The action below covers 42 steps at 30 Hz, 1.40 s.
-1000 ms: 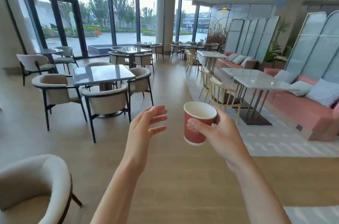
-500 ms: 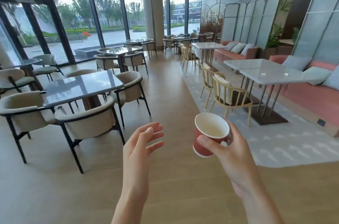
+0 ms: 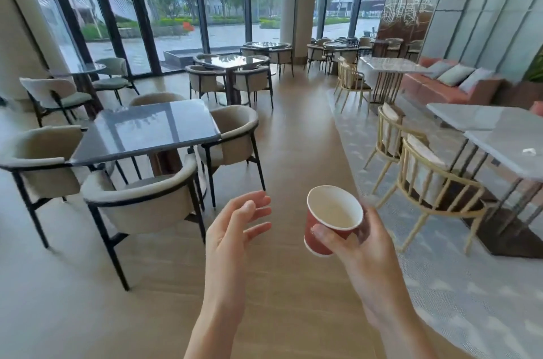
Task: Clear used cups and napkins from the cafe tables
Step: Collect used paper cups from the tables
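Right, the red paper cup (image 3: 329,223) is in the air, pinched by the right hand (image 3: 364,244) between thumb and curled fingers (image 3: 323,233), tilted and apparently empty. The left hand (image 3: 235,229) floats beside it, fingers loose, holding nothing. A carrying step, it seems. Something small and white lies near the right edge of the pale desk (image 3: 517,153); possibly the next pickup.

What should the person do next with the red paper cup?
Probably turn right toward the white marble table: a small white thing lies there, maybe a napkin, though too blurred to tell. The right hand holds the red paper cup, so the empty, open left hand could pick it up.
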{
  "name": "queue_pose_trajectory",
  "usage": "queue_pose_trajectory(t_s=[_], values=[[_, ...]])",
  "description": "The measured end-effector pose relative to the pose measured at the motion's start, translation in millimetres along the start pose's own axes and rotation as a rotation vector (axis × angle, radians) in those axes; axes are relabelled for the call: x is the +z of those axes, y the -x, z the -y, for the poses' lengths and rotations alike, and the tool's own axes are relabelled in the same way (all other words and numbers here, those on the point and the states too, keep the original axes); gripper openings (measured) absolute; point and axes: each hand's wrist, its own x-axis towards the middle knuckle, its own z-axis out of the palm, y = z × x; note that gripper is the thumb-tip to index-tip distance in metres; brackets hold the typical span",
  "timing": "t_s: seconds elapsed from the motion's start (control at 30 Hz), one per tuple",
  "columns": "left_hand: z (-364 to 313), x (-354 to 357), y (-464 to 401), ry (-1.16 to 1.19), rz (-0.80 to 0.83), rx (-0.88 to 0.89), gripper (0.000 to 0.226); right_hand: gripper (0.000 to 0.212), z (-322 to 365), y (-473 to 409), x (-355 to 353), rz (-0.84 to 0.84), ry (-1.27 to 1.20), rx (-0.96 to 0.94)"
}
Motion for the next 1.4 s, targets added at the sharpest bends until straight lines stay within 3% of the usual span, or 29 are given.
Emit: queue_pose_trajectory(t_s=[0.27,0.47,0.7,0.9,1.07,1.4], values=[[120,49,-216,-0.003,0.053,-0.111,0.033,0.060,-101,-216,49,-0.025,0.065,-0.015],[147,102,-401,0.019,0.121,-0.094,0.030,0.065,-113,-387,62,-0.154,0.103,-0.021],[204,172,-531,-0.039,0.262,-0.102,0.030,0.062,-153,-536,48,-0.233,0.118,0.005],[268,256,-647,-0.038,0.234,-0.114,0.034,0.055,-206,-688,30,-0.224,0.092,-0.009],[299,339,-769,-0.031,0.172,-0.066,0.035,0.045,-228,-838,17,-0.107,0.037,-0.017],[374,454,-955,0.036,0.215,-0.081,0.040,0.050,-278,-1058,-6,-0.044,0.008,0.009]])
